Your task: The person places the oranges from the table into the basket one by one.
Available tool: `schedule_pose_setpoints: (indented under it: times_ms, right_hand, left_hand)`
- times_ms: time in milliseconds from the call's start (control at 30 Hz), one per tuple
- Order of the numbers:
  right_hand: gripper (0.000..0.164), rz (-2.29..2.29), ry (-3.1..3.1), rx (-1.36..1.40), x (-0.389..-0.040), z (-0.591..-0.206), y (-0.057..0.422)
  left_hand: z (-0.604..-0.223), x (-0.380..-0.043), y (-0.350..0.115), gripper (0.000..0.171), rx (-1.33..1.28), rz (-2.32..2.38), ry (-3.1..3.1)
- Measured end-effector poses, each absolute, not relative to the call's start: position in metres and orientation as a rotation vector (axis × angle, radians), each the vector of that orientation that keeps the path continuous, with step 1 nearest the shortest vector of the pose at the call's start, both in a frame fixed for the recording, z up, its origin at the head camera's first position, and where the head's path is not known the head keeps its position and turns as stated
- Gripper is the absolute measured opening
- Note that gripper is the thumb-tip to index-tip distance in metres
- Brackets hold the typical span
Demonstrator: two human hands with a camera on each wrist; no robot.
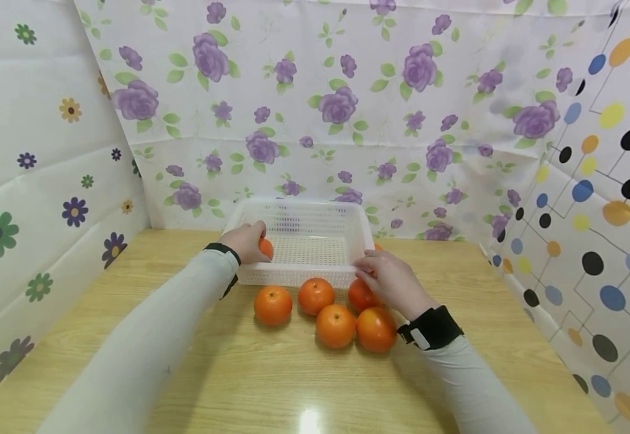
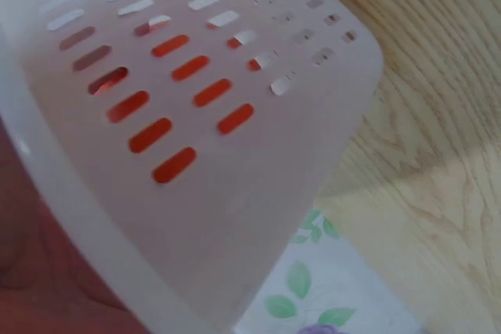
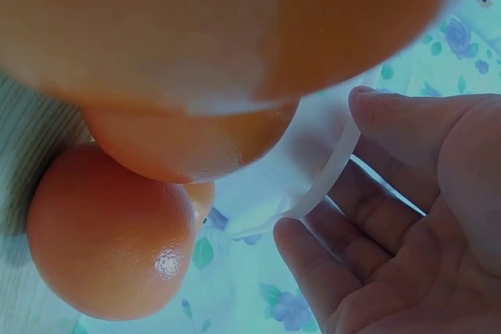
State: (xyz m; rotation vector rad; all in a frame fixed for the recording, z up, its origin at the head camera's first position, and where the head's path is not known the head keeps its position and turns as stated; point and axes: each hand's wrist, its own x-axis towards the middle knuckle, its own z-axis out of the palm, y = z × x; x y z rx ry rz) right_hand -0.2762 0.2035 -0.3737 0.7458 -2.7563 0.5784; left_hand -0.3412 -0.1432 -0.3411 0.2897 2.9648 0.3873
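Note:
A white plastic basket [image 1: 315, 276] with slotted walls stands toward the back of the table. My left hand [image 1: 245, 242] reaches over its left end and holds an orange [image 1: 266, 248] inside. In the left wrist view, the orange [image 2: 174, 165] shows through the basket's slots [image 2: 258, 166], while most of the hand is hidden behind the wall. At the front right corner, my right hand [image 1: 390, 280] grips the basket rim. The right wrist view shows its thumb and fingers on either side of the rim [image 3: 333, 174].
Several oranges lie before the basket, among them one at the left [image 1: 274, 305] and one nearest the front [image 1: 336, 326]. Another orange [image 1: 362, 295] sits beneath my right hand. A further orange [image 1: 378, 247] peeks out beyond the basket's right end. Patterned cloth [image 1: 336, 108] hangs behind the table.

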Motion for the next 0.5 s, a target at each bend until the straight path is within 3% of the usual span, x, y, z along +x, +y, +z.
schedule_pose_setpoints:
  times_ms: [500]
  right_hand:
    - [0.023, 0.589, -2.767, 0.739, -0.275, -0.373, 0.203]
  left_hand:
    - [-0.353, -0.358, -0.146, 0.053, 0.324, 0.43, 2.917]
